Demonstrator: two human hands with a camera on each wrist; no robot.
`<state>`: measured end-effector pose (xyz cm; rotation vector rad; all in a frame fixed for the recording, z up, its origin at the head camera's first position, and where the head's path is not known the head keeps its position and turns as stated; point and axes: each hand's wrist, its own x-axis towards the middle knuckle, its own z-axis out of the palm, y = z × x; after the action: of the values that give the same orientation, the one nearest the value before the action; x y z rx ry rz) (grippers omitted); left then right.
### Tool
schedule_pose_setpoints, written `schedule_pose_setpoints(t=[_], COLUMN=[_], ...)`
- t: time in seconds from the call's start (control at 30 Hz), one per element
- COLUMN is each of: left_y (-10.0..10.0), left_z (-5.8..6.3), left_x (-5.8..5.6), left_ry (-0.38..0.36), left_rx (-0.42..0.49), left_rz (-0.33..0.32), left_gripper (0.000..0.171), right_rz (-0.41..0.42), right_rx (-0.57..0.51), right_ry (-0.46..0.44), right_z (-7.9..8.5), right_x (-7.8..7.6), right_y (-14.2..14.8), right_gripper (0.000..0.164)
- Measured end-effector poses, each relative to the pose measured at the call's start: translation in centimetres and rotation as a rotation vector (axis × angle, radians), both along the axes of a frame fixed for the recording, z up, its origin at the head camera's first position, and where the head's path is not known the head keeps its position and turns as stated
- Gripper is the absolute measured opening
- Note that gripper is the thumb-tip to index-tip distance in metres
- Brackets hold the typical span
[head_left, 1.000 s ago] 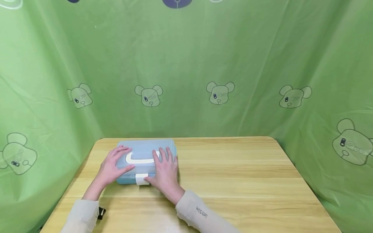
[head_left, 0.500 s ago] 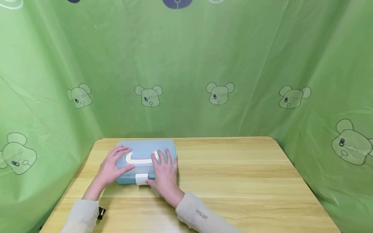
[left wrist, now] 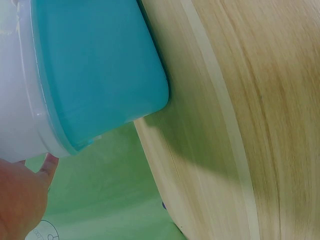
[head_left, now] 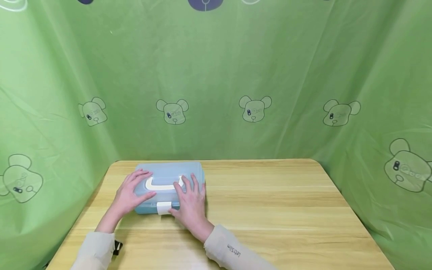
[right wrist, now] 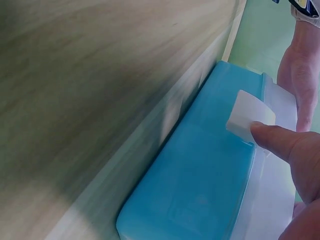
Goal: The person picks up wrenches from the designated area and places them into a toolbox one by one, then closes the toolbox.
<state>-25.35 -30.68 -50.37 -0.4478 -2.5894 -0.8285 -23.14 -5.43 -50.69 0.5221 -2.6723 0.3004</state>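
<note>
A storage box [head_left: 173, 168] with a translucent bluish lid and teal base [left wrist: 100, 65] stands near the table's far left. On the lid lies a white handle [head_left: 162, 187]; a white latch [head_left: 164, 208] sits at the front. My left hand [head_left: 126, 194] holds the lid's left end, fingers over the top and thumb along the front. The right hand [head_left: 192, 208] grips the right part, its fingers over the lid beside the handle. Its thumb touches the edge of the white latch [right wrist: 247, 112], seen in the right wrist view. The box's contents cannot be made out.
The wooden table [head_left: 276, 210] has rounded far corners and extends to the right of the box. Behind and at both sides hangs a green curtain [head_left: 216, 67] printed with bear heads. A black item [head_left: 117, 247] shows at the left sleeve.
The right hand's thumb has shifted slightly right on the latch, and its fingers have bent a little. The left hand and the storage box stay in place.
</note>
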Motion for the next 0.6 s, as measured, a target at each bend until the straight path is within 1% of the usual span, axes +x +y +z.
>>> schedule_pose_setpoints(t=[0.6], left_y=[0.08], left_z=[0.17], left_x=[0.09], left_ry=[-0.005], left_rx=[0.001], left_rz=[0.003], left_gripper=[0.071], right_rz=[-0.006], right_rx=[0.038], right_ry=[0.01], right_z=[-0.1], right_x=[0.05], right_y=[0.09], right_gripper=[0.093])
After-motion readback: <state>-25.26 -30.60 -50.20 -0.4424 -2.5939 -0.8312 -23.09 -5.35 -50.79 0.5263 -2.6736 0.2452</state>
